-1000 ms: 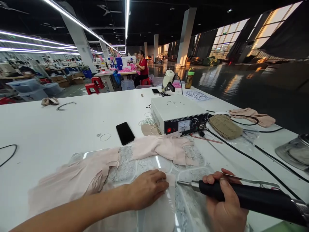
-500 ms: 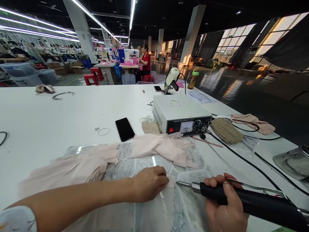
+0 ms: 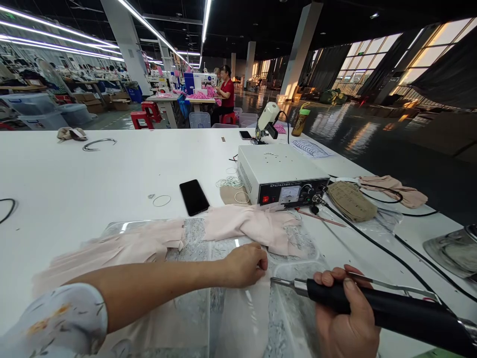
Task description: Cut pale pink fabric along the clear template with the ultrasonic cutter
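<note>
My left hand point(image 3: 246, 266) is closed, its fingers pinching the upper right edge of a sheer pale pink fabric piece point(image 3: 242, 323) that lies on a clear plastic sheet over a grey marbled surface. Wrapped around the black handle of a handheld ultrasonic cutter point(image 3: 335, 296) is my right hand point(image 3: 348, 318). The cutter's slim metal tip points left, close to the fabric's right edge, just beside my left fingers. A thin metal tool like tweezers point(image 3: 387, 286) is also tucked in my right hand. Cut pale pink fabric pieces point(image 3: 122, 246) lie beyond my left forearm, and more fabric point(image 3: 249, 226) is bunched ahead.
A white generator box point(image 3: 283, 169) with a meter stands ahead; its black cable point(image 3: 372, 241) runs along the right. A phone point(image 3: 194, 197), rubber rings point(image 3: 231, 182), a tan fabric bundle point(image 3: 352, 201) and a glass jar point(image 3: 452, 251) lie around. A person point(image 3: 225, 94) sits sewing farther off.
My left hand has slid forward and to the right along the fabric's edge, fingers still closed. My right hand and the cutter have hardly moved; the view has shifted slightly.
</note>
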A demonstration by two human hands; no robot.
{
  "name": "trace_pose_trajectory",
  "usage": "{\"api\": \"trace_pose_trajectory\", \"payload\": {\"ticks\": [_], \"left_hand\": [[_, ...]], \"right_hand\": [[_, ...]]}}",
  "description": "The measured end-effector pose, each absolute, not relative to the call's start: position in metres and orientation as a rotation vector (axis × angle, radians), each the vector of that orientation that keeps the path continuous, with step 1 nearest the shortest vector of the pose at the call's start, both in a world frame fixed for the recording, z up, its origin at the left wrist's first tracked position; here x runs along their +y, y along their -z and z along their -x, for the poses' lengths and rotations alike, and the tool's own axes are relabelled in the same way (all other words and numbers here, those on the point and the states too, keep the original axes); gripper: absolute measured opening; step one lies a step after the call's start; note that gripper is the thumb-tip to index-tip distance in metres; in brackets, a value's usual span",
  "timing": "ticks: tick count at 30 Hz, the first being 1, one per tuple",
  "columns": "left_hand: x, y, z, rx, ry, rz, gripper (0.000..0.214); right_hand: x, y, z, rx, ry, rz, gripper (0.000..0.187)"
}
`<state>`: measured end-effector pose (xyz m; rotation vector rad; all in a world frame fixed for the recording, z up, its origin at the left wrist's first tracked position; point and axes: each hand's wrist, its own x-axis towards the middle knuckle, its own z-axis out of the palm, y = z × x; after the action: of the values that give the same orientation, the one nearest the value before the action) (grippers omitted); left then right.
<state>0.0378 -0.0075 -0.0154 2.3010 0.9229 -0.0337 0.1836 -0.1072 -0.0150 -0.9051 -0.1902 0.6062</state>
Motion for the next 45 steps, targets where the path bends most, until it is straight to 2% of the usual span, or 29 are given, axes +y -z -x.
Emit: {"api": "trace_pose_trajectory", "payload": {"ticks": [26, 36, 45], "left_hand": [[-0.012, 0.022, -0.027, 0.82, -0.187, -2.346, 0.009], [-0.018, 0.031, -0.008, 0.515, -0.233, -2.619, 0.021], [-0.014, 0.036, -0.002, 0.299, -0.332, -2.866, 0.02]], "right_hand": [[-0.106, 0.015, -0.181, -0.201, -0.629, 0.925, 0.023], [-0.107, 0.019, -0.179, -0.189, -0.66, 0.961, 0.027], [-0.106, 0.015, -0.178, -0.164, -0.634, 1.019, 0.033]]}}
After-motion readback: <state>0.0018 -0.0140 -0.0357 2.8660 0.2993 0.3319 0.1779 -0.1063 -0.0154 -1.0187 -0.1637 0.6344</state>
